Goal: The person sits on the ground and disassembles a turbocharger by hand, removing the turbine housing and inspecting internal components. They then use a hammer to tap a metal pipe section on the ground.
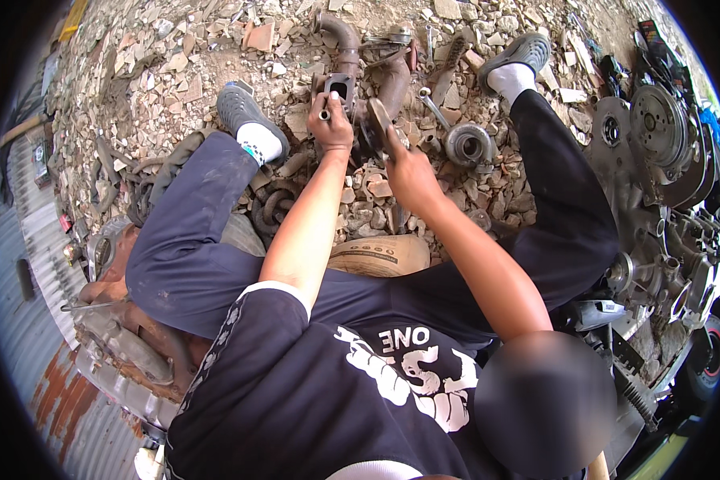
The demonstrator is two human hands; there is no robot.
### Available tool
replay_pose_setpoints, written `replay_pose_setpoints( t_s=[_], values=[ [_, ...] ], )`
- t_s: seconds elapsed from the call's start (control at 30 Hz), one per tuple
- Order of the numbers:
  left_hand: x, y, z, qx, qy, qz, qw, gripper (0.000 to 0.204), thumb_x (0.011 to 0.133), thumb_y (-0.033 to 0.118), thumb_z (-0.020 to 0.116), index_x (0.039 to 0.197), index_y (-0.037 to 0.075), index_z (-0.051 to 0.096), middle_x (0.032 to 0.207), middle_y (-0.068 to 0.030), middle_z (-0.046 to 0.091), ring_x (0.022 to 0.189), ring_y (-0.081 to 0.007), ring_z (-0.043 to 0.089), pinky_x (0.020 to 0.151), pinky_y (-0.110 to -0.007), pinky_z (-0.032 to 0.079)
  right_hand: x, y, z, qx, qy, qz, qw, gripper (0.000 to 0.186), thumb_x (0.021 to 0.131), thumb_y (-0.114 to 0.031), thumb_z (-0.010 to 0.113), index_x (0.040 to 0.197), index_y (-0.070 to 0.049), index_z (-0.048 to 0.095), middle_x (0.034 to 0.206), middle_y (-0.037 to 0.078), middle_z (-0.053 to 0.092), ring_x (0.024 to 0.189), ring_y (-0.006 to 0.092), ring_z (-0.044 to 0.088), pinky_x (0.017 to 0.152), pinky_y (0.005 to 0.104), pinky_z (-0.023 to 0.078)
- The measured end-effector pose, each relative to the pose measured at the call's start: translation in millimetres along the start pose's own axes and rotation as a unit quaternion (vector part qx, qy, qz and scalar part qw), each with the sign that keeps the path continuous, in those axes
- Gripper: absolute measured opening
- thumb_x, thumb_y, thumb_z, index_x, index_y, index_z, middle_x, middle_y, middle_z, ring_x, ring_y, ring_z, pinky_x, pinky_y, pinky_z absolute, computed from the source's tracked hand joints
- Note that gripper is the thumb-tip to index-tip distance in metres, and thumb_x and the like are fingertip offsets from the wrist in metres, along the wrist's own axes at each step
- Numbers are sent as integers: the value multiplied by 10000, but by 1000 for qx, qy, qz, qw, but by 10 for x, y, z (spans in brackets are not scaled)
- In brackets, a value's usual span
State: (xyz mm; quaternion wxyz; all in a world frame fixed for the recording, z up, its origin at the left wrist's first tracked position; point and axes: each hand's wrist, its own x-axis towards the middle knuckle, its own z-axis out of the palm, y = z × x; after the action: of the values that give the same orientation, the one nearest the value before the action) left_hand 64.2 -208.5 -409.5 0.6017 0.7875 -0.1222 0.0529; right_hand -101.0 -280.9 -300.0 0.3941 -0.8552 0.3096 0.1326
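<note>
My left hand (330, 126) is closed around a short metal piece with a round end (324, 115), most of it hidden in the fist. It is right at the square flange (341, 83) of a rusty curved exhaust pipe (346, 38). In my right hand (413, 174) is what looks like a hammer (381, 120), its head just right of the left hand. Beyond the hammer lies a second rusty bent pipe (394, 84). To the right, a turbocharger housing (469, 145) rests on the stones, with a wrench (434, 110) touching or close to its upper left.
Broken stone and rubble (192, 48) cover the ground. A heavy chain (276, 200) lies by my left leg, and a tan sack (382, 255) between my legs. Metal engine parts (656, 120) are piled at right; a rusty casting (136, 340) stands at left beside corrugated sheets (24, 264).
</note>
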Motion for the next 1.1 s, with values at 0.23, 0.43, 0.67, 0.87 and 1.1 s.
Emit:
replay_pose_setpoints(
  t_s=[0.23,0.43,0.67,0.87,1.1],
  values=[
    [-8,-246,-74,-38,-41,-64,996,360,1039,292,576,806,28,650,614,-83,583,568,-201,574,568,-370,431,-48,32,-34,5,-25,-1,1000,660,988,-110,560,1609,-45,346,1063,396,628,936,558,681,873,571,567],
    [-4,-16,-1,-62,-40,-46,996,356,1031,269,553,765,47,635,551,16,479,509,-89,455,503,-309,322,8,-18,50,-16,6,40,999,664,1000,-100,506,1634,-86,308,1174,413,577,976,576,671,876,579,568],
    [5,-61,-39,-16,-29,-24,999,337,1016,273,569,784,41,646,595,-37,541,547,-158,526,549,-350,385,-259,-31,-165,-41,-29,19,999,643,991,-88,484,1620,-110,354,1176,392,574,987,568,665,906,584,552],
    [12,-20,-15,-6,-8,18,1000,361,1015,289,557,767,42,643,582,-36,519,548,-154,523,541,-361,380,-583,75,-447,-32,52,14,998,679,1015,-118,532,1649,-156,290,1141,398,582,987,577,653,893,582,548],
    [18,33,-27,-3,-27,-7,1000,372,1018,308,557,773,41,641,577,-62,527,539,-172,519,549,-368,397,-320,22,82,-29,53,-1,998,634,1023,-124,521,1630,-187,350,1169,388,578,943,575,677,826,585,588]
  ],
)
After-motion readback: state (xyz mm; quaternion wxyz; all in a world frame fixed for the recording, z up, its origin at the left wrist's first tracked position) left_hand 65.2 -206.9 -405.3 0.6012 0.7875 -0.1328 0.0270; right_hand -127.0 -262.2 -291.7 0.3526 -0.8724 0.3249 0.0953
